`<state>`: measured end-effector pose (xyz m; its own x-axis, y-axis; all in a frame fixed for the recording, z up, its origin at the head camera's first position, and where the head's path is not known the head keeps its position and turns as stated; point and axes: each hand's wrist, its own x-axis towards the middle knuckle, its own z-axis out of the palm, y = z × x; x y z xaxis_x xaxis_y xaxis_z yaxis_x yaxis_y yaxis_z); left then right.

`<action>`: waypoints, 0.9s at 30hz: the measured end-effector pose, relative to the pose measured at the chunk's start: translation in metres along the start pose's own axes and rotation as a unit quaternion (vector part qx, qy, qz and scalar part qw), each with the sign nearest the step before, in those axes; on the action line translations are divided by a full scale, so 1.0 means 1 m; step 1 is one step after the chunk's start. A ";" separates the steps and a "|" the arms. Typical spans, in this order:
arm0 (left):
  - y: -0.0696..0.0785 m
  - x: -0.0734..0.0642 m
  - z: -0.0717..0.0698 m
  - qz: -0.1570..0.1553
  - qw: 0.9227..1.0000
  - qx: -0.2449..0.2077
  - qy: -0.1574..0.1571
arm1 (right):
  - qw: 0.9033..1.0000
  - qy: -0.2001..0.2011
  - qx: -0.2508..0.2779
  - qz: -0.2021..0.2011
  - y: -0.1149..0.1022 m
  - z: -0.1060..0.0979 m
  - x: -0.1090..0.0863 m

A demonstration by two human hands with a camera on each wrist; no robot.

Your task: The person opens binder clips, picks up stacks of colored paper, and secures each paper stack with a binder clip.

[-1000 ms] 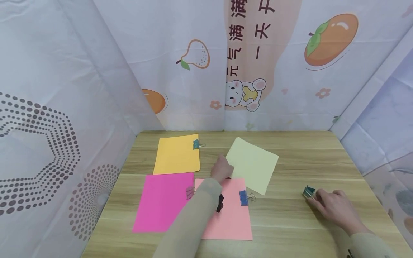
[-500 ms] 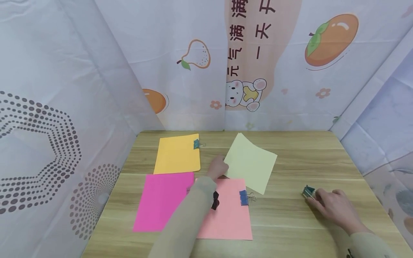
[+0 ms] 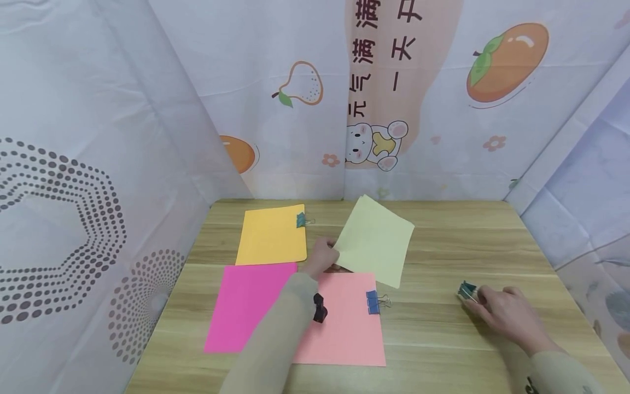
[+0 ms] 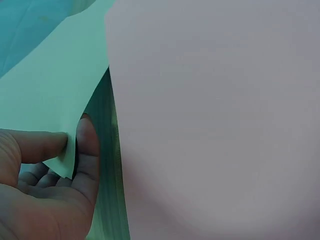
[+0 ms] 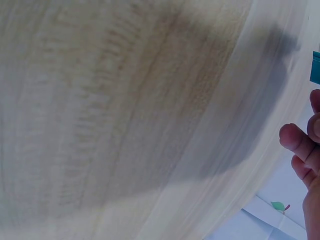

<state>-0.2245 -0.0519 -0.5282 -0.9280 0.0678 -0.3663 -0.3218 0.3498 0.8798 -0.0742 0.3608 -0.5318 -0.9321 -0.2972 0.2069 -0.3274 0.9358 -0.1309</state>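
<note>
In the head view my left hand (image 3: 321, 257) reaches forward to the pale yellow-green paper sheets (image 3: 375, 241) at the middle back of the table. The left wrist view shows thumb and fingers pinching a corner of that paper (image 4: 55, 90), which bends slightly there. Over the right part of the table, my right hand (image 3: 510, 316) grips a teal binder clip (image 3: 466, 291) by its wire handles. Only an edge of the clip (image 5: 315, 68) comes into the right wrist view.
Yellow paper (image 3: 272, 235) with a teal clip (image 3: 301, 220) lies back left. Magenta paper (image 3: 241, 312) is nearer. Pink paper (image 3: 349, 328) with a blue clip (image 3: 373, 302) lies under my left forearm. A printed curtain (image 3: 295, 137) hangs behind the wooden table (image 3: 443, 350).
My left hand has moved left, and the pale yellow-green sheets have slid left and back with it. My right hand and its clip have stayed nearly still.
</note>
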 end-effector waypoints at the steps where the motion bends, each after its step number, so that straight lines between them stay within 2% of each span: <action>1: 0.000 0.000 -0.001 0.001 1.000 -0.004 0.006 | 1.000 0.000 0.000 -0.001 0.000 0.000 0.000; 7: 0.001 -0.001 -0.007 0.018 0.999 -0.026 0.035 | 1.000 0.009 0.001 -0.009 0.000 0.000 0.002; 14: 0.001 -0.009 -0.015 0.042 0.996 -0.080 0.026 | 1.000 0.014 0.000 -0.017 -0.004 -0.003 0.005; 19: -0.001 -0.015 -0.022 0.059 0.990 -0.128 0.023 | 1.000 0.007 -0.003 -0.024 -0.008 -0.005 0.011; 23: -0.004 -0.019 -0.026 0.053 0.984 -0.169 0.019 | 1.000 -0.011 0.001 -0.022 -0.013 -0.007 0.018; 27: -0.007 -0.024 -0.029 0.031 0.979 -0.200 0.014 | 0.999 -0.025 0.009 -0.020 -0.020 -0.010 0.027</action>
<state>-0.2056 -0.0832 -0.5163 -0.9513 0.0490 -0.3042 -0.3065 -0.0484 0.9506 -0.0908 0.3359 -0.5142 -0.9249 -0.3429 0.1644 -0.3662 0.9196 -0.1420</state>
